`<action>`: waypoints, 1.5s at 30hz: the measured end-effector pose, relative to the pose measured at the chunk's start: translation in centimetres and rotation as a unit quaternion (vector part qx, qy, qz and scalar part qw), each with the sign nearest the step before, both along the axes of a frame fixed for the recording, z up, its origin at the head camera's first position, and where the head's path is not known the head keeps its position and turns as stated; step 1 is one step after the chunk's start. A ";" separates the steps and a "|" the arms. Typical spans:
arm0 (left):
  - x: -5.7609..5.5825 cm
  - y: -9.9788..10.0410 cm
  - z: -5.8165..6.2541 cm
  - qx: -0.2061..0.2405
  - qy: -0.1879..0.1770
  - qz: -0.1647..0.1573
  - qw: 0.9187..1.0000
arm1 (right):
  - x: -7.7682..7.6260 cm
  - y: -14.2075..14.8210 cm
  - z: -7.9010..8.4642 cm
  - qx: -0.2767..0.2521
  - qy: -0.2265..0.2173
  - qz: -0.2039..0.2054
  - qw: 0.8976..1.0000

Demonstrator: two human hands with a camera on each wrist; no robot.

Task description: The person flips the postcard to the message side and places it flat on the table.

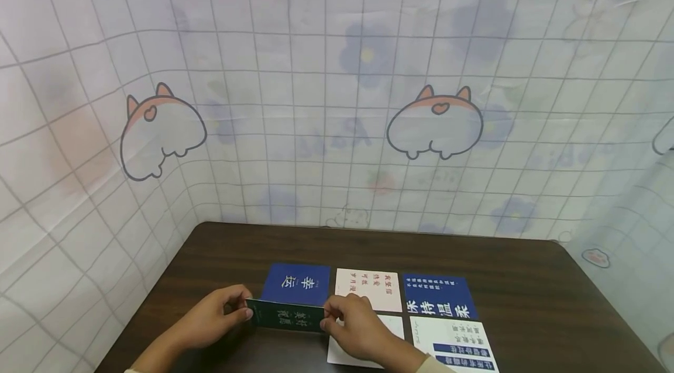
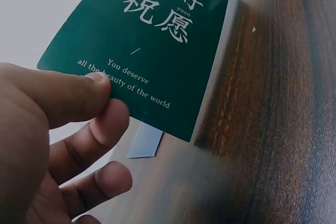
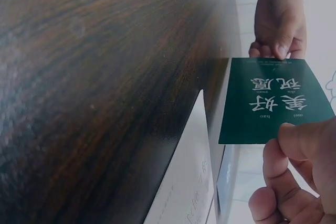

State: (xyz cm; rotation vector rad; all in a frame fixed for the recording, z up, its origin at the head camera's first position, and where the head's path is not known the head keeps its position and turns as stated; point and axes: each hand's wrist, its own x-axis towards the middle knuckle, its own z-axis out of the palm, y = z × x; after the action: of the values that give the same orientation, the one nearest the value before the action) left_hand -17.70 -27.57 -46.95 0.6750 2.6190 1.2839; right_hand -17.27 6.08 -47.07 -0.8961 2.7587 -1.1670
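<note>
A dark green card with white Chinese characters is held by both hands just above the table, tilted up. My left hand pinches its left end between thumb and forefinger. At the opposite end, my right hand pinches it the same way. In the left wrist view the green card also carries English lettering, partly under the thumb. Behind it lies a blue card, its near edge hidden. A white card lies partly covered below my right hand.
On the dark wooden table lie a pale card with red characters, a blue card with large white characters and a white card with blue bands. A checked curtain hangs behind the table and along its sides.
</note>
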 end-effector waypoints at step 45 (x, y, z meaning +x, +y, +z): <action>0.3 -0.3 -0.6 0.021 -0.014 -0.002 1.000 | 0.3 -0.2 -0.3 0.000 0.004 -0.017 1.000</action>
State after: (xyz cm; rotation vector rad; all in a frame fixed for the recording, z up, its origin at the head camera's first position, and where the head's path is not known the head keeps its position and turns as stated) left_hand -17.41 -27.87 -47.57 0.6626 2.5749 1.3413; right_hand -16.99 5.92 -47.35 -0.8592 2.7913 -1.1698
